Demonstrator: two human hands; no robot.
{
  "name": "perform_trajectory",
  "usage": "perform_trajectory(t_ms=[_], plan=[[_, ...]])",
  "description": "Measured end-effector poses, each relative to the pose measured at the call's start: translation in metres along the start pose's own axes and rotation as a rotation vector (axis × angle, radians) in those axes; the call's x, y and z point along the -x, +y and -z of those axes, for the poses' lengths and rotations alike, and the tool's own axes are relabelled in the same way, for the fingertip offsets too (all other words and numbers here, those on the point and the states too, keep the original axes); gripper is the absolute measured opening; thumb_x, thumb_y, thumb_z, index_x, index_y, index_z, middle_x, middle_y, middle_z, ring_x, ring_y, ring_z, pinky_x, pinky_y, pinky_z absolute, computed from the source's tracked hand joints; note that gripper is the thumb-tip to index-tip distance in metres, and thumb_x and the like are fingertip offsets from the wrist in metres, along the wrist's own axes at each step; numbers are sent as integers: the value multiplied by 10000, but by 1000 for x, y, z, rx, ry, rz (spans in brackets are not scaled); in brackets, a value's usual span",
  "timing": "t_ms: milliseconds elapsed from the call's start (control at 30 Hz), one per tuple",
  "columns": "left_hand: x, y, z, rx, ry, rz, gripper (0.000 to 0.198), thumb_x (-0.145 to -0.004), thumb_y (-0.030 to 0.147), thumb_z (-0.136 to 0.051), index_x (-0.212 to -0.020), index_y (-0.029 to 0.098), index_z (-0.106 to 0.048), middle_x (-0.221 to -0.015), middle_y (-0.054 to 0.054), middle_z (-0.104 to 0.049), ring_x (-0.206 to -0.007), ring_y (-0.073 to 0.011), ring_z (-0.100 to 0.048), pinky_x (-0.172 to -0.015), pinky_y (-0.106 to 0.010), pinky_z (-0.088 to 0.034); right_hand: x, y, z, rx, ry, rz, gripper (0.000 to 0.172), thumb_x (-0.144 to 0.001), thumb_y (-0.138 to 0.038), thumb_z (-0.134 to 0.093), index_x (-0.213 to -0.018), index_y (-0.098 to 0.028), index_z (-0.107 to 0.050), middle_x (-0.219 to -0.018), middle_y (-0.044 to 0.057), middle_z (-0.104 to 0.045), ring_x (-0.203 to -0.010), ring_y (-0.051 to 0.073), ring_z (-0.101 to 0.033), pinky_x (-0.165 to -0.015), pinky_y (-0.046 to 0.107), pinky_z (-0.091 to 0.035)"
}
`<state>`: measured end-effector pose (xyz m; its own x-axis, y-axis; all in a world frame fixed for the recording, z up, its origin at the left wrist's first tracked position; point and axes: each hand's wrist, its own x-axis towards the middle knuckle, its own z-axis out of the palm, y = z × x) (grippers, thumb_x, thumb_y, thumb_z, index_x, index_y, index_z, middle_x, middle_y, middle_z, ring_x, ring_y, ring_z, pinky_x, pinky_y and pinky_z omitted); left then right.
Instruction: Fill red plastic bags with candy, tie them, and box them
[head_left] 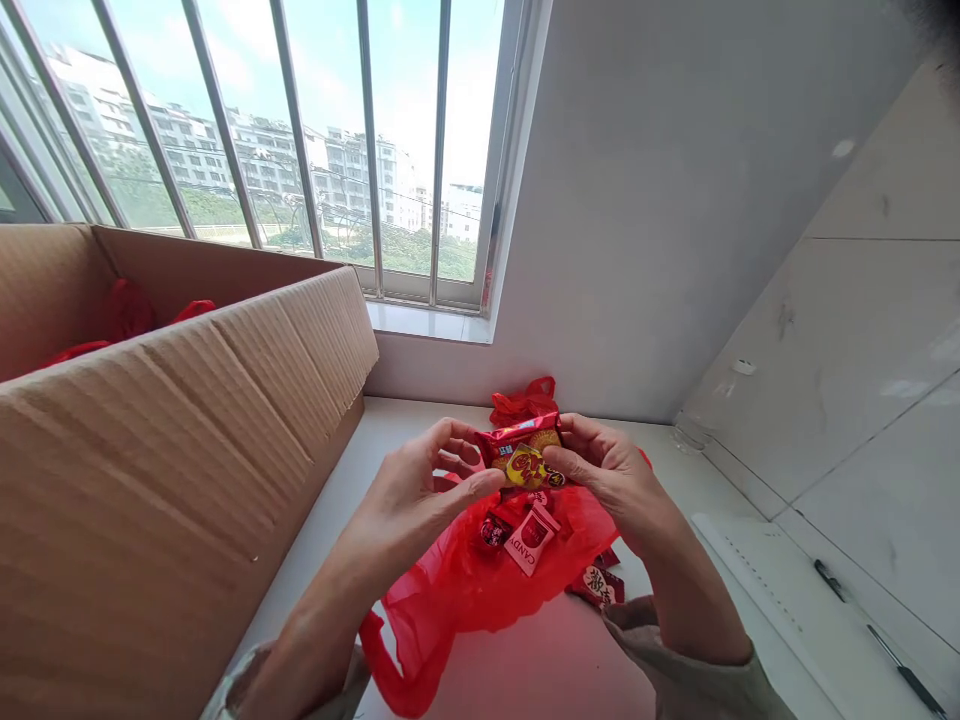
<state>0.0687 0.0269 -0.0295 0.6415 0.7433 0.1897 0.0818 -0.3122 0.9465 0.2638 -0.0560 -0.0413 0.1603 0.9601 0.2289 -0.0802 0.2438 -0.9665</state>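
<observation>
A small red and yellow snack packet is held between both hands above a red plastic bag. My left hand pinches its left end with thumb and fingers. My right hand grips its right end, thumb on the front. The bag lies open on the white counter. Inside it lie a white and red candy pack and a small dark red sweet. Another red wrapped sweet lies at the bag's right edge.
A large open cardboard box stands at the left, with red bags inside. A barred window is behind. A grey wall is ahead and a tiled wall at the right. A glass stands in the corner.
</observation>
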Motion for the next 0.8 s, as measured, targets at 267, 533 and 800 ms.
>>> perform_trajectory(t_ms=[267,533,800], plan=[[3,-4,3,67,-165,70,241,-812,428,-713,-893,200,-710,-856,-43,-748,-824,-232,-698,-712,-301,-527,6,-11,-4,119,-114,-38,213,-846,-383,-710,-963,-206,-723,-893,20,-705,-835,148,-639,-751,237,-507],[1,-1,6,283,-325,181,216,-696,290,-826,-841,170,-720,-833,-24,-746,-789,-169,-680,-703,-226,-511,8,-6,-2,130,-28,-51,403,-892,-519,-596,-699,-166,-576,-614,-33,-450,-562,93,-398,-518,221,-330],[4,2,9,492,-390,265,333,-552,231,-904,-766,155,-660,-625,42,-618,-578,-88,-572,-534,-154,-416,6,-6,-10,-92,-37,-92,426,-842,-499,-658,-628,-181,-474,-599,-42,-416,-536,88,-361,-514,217,-315]])
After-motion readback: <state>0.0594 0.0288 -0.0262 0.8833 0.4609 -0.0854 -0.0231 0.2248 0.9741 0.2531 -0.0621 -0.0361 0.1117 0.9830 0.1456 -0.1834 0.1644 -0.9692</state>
